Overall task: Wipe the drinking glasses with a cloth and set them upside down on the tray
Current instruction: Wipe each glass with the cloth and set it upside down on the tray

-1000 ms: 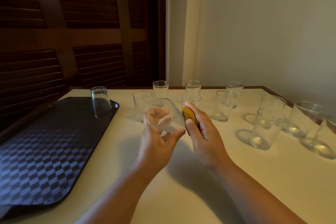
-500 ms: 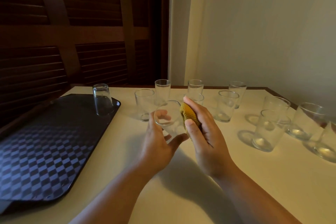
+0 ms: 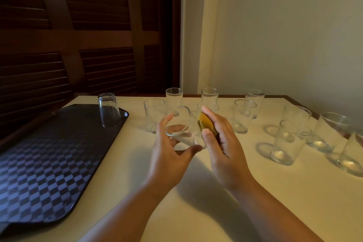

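Observation:
My left hand [image 3: 169, 155] grips a clear drinking glass [image 3: 181, 127], tilted on its side above the middle of the table. My right hand [image 3: 222, 143] presses a bunched yellow-brown cloth [image 3: 206, 124] against the glass's right side. A dark checkered tray [image 3: 45, 163] lies on the left of the table, and one glass [image 3: 109, 110] stands upside down at its far corner. Several upright glasses stand on the table behind and to the right, among them one [image 3: 154, 115] just left of my hands and one [image 3: 288, 142] to the right.
The cream table [image 3: 196, 212] has a wooden edge at the back. A plain wall rises behind and to the right; dark louvred wooden panels stand behind the tray. Two glasses [image 3: 332, 131] sit near the table's right edge.
The held glass has turned a little in my left hand and the cloth has slid along its side. The view has shifted slightly; other glasses stay put.

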The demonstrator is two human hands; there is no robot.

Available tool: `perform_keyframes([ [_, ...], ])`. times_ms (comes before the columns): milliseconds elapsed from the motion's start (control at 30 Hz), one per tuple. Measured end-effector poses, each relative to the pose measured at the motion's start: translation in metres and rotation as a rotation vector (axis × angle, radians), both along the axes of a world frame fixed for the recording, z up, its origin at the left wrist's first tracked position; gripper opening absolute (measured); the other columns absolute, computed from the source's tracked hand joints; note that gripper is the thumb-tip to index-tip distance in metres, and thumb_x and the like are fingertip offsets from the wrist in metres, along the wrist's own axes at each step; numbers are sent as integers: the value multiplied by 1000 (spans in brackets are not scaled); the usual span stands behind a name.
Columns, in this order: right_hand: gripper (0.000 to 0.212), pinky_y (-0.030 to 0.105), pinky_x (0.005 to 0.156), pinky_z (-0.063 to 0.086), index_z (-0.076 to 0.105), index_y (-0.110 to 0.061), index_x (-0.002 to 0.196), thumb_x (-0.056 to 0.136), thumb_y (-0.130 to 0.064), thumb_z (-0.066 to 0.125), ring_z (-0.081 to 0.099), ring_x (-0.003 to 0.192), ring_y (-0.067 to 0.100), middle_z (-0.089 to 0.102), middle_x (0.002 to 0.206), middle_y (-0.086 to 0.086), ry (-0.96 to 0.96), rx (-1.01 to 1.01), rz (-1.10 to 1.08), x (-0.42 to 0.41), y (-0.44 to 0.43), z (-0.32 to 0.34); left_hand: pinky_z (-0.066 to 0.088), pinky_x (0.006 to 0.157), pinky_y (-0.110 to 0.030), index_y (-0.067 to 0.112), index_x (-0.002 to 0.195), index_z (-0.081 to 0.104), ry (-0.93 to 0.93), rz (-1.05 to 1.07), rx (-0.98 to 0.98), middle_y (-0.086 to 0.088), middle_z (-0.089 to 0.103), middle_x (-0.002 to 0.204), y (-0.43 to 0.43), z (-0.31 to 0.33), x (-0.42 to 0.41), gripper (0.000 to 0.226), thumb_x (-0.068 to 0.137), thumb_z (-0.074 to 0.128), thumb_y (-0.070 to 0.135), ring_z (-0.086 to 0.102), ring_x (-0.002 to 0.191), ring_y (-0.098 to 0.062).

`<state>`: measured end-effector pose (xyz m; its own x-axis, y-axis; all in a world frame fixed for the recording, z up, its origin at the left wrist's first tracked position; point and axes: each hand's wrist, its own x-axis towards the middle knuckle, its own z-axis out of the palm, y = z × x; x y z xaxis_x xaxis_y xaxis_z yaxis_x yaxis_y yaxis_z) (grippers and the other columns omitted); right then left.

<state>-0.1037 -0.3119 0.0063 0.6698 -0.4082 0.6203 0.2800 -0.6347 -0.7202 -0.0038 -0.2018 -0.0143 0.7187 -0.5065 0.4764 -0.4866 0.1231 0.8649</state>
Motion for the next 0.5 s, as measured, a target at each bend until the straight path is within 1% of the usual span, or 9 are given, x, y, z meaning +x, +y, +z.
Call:
perform_keyframes([
  [67, 45, 2, 100, 33, 42, -39, 149, 104, -33, 46, 38, 132, -17, 44, 140, -34, 63, 87, -13, 1, -4, -3, 60, 71, -21, 31, 137, 45, -53, 56, 23, 9, 60, 115, 2, 3, -2, 89, 61, 90, 37, 64, 105, -5],
  [100, 45, 2, 101, 32, 41, -40, 148, 104, -32, 47, 36, 132, -19, 43, 140, -36, 76, 105, -4, 1, -5, -4, 61, 71, -23, 33, 133, 48, -67, 65, 41, 10, 58, 115, 2, 2, -1, 85, 60, 91, 40, 62, 106, -7],
  [133, 45, 2, 102, 31, 42, -39, 149, 104, -30, 47, 36, 134, -18, 43, 143, -35, 70, 118, 12, -1, -3, -4, 61, 74, -25, 35, 129, 50, -69, 63, 75, 12, 57, 116, 2, 0, 1, 81, 61, 93, 40, 61, 108, -9],
  [200, 45, 4, 104, 32, 42, -34, 150, 106, -30, 46, 37, 138, -12, 45, 148, -28, 26, 119, 55, -6, 1, -3, 60, 82, -25, 37, 125, 50, -43, 40, 120, 15, 56, 119, 2, -2, 2, 75, 65, 94, 34, 59, 112, -8],
  [267, 46, 6, 106, 33, 42, -34, 151, 104, -32, 46, 37, 140, -9, 45, 149, -27, 16, 104, 98, -8, 3, -2, 58, 85, -23, 33, 126, 51, 1, 6, 78, 14, 60, 122, 2, -1, 3, 73, 68, 93, 25, 60, 116, -8],
  [333, 45, 6, 105, 34, 40, -41, 149, 104, -40, 45, 36, 136, -16, 43, 146, -33, 54, 124, 87, -5, -1, -3, 57, 81, -18, 29, 123, 52, 31, 5, 10, 14, 63, 120, 2, 4, 1, 69, 68, 93, 17, 61, 117, -3],
  [400, 48, 5, 105, 34, 38, -50, 145, 97, -47, 44, 33, 129, -26, 39, 140, -41, 109, 148, 56, -2, -3, -3, 54, 79, -12, 27, 121, 50, 58, 7, -29, 13, 62, 121, 2, 5, -1, 68, 70, 91, 9, 59, 117, 4],
  [433, 49, 4, 104, 33, 38, -50, 144, 96, -46, 44, 33, 128, -27, 38, 139, -43, 118, 152, 56, -1, -4, -3, 53, 80, -11, 28, 123, 47, 66, -14, -16, 12, 60, 125, 2, 3, -1, 70, 72, 89, 4, 58, 118, 5],
  [500, 46, 3, 103, 32, 40, -45, 147, 102, -38, 47, 35, 133, -21, 41, 143, -39, 76, 160, 85, -4, -2, -3, 54, 89, -16, 34, 135, 36, 65, -86, 44, 12, 53, 135, 2, -1, -2, 82, 79, 81, -6, 56, 124, -2],
])
